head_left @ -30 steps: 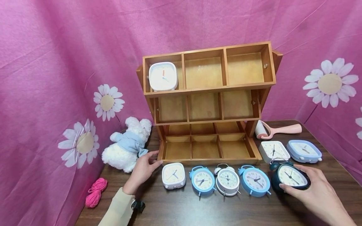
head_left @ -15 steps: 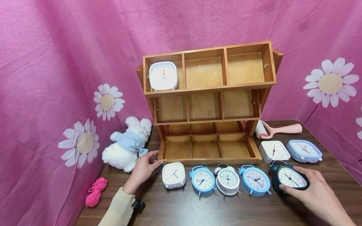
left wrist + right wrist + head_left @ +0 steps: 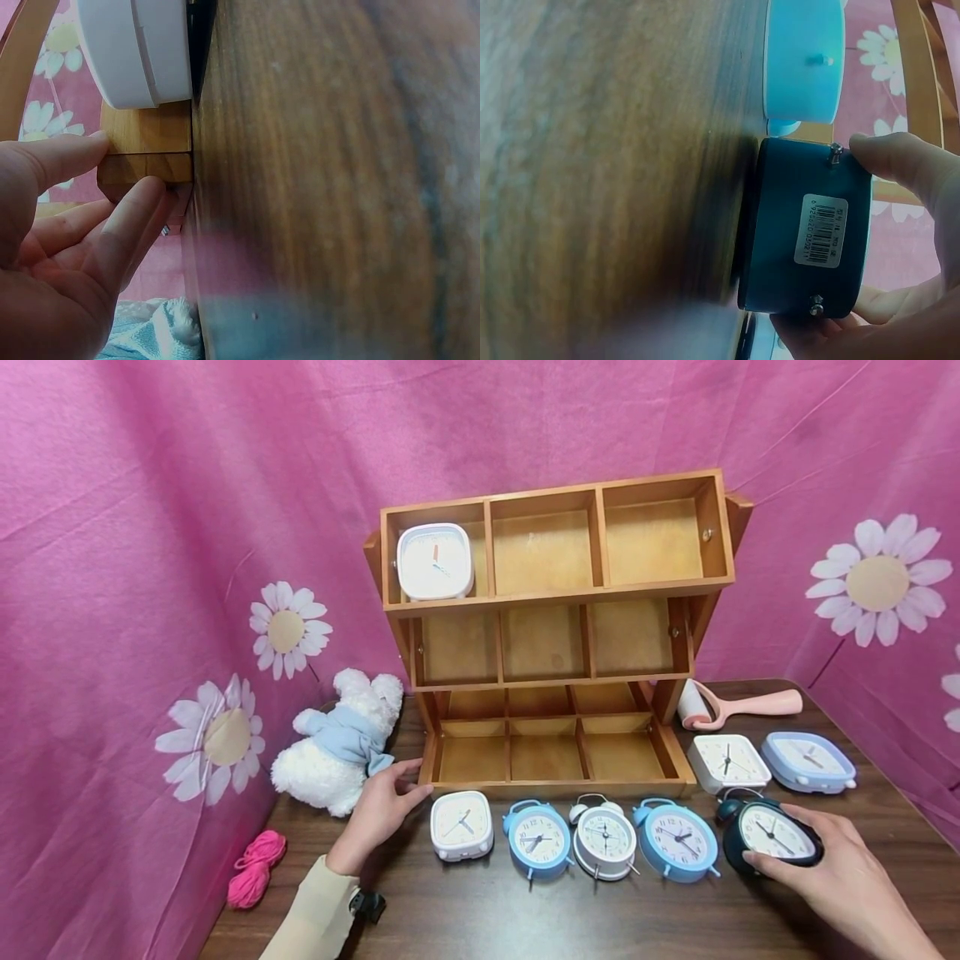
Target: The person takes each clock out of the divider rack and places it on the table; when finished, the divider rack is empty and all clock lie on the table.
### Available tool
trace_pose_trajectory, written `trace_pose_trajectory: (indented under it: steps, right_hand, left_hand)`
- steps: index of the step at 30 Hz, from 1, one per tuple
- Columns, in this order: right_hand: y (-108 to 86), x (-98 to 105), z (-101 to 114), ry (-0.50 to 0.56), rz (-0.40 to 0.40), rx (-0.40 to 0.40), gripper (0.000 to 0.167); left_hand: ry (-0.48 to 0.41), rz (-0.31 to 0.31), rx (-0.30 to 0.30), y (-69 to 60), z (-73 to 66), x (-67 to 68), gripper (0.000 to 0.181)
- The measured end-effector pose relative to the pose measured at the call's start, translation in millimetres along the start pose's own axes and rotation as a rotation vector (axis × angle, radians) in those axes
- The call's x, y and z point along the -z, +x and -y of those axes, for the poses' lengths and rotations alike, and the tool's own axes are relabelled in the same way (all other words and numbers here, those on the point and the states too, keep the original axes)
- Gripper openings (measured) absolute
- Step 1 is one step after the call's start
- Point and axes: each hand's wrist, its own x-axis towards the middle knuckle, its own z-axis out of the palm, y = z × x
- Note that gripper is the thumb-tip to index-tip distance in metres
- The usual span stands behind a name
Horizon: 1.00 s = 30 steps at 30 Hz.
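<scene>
On the right, my right hand (image 3: 843, 864) grips a dark green alarm clock (image 3: 774, 831) by its sides, face up. In the right wrist view, thumb and fingers hold opposite sides of the green case (image 3: 802, 225), with a barcode label (image 3: 821, 231) and two metal feet showing. My left hand (image 3: 381, 810) touches the lower left corner of the wooden shelf (image 3: 555, 791). Seen from the left wrist, the thumb and straight fingertips (image 3: 146, 195) rest against that corner. A white square clock (image 3: 461, 827) stands just right of this hand.
Two blue alarm clocks (image 3: 537, 840) and a white twin-bell clock (image 3: 604, 837) line the shelf's front. A white clock (image 3: 435, 562) sits in the top left compartment. A square white clock (image 3: 727, 763), a blue clock (image 3: 808, 762), a pink lint roller (image 3: 757, 704), plush toy (image 3: 330, 760) and pink yarn (image 3: 255, 870) lie around.
</scene>
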Motion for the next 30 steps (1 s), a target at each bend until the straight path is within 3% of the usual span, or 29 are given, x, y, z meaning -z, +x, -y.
trace_pose_trajectory:
  steps: [9, 20, 30]
  right_hand:
    - [-0.8, 1, -1, -0.008, 0.032, -0.032, 0.100]
    - [-2.9, 4, 12, 0.058, -0.101, -0.014, 0.096]
    - [-0.9, 14, 32, 0.104, -0.091, -0.033, 0.099]
  left_hand:
    - [0.004, 0.002, 0.008, -1.1, -2.9, 1.3, 0.052]
    - [0.008, 0.013, 0.001, 0.4, -0.1, 2.2, 0.053]
    - [-0.006, -0.005, -0.015, -1.3, -1.5, 0.6, 0.053]
